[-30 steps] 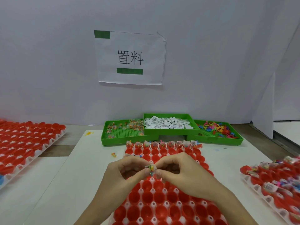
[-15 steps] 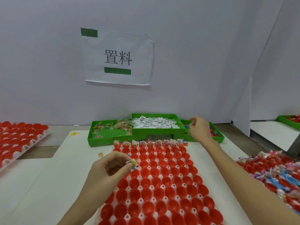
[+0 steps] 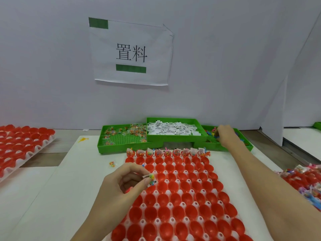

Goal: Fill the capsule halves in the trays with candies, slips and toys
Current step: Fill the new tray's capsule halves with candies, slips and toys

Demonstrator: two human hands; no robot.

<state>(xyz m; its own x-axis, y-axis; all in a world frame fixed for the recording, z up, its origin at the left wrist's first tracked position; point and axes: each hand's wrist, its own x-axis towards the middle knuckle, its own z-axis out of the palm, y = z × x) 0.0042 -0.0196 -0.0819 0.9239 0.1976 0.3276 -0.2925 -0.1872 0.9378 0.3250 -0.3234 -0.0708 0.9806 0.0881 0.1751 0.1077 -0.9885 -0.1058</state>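
Filling most of the white desk [image 3: 57, 197]: a white tray [image 3: 157, 205] of empty red capsule halves [image 3: 186, 186], only the far row [image 3: 166, 152] stuffed with candies, slips and toys. Running lengthwise away toward the green bins [image 3: 173, 141]. Left hand [image 3: 125, 185] pinched shut on a small candy-and-slip bundle [image 3: 151, 178] above the tray's left edge. Right hand [image 3: 225, 136] reaching into the rightmost toy bin [image 3: 250, 146], grip impossible to tell.
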